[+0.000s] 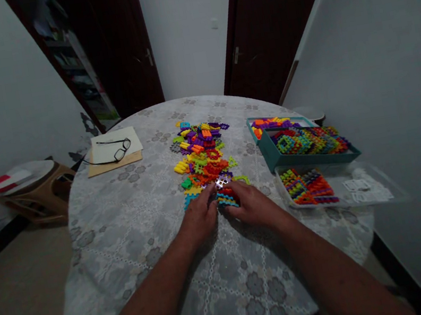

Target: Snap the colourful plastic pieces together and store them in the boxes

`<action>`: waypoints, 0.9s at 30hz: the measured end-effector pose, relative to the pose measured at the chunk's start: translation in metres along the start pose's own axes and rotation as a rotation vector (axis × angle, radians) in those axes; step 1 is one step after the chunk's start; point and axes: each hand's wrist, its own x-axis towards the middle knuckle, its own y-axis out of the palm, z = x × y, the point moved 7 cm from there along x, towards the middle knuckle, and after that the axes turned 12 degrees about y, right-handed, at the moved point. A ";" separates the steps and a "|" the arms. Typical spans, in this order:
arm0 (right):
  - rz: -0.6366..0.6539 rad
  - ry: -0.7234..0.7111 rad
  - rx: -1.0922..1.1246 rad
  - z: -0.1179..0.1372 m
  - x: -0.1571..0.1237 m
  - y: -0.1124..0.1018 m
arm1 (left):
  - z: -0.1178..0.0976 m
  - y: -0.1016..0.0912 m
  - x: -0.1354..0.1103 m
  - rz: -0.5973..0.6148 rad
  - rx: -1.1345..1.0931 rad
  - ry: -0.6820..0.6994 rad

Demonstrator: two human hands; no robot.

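Observation:
A long heap of colourful interlocking plastic building pieces [212, 168] runs down the middle of the table. At its near end, my right hand [252, 201] closes round the right side of a small stack of flat notched pieces [225, 199], blue, yellow and red. My left hand [200, 215] is opposite, its fingers pinched at the left edge of a shiny purple lattice piece [221, 181] on top. Shade and the fingers hide part of the stack. Blue pieces [190, 199] and a green piece [186, 183] lie just beyond my left hand.
On the right stand a teal box [270, 154] of sorted pieces, its lid [252, 131] with more pieces, and a clear plastic tub [379, 180]. Glasses [119, 154] rest on papers [100, 151] at the left. A patterned cloth [124, 220] covers the round table.

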 end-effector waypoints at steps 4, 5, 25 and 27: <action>-0.028 0.007 0.033 0.000 0.001 -0.003 | -0.005 0.005 -0.002 0.022 0.041 0.091; -0.033 0.007 0.036 0.001 0.001 -0.004 | -0.005 0.006 -0.002 0.027 0.045 0.106; 0.021 0.009 -0.097 -0.006 -0.004 -0.005 | -0.012 0.007 0.000 0.008 0.096 0.140; 0.008 0.013 -0.102 -0.007 -0.004 -0.008 | -0.011 0.008 0.000 0.012 0.107 0.140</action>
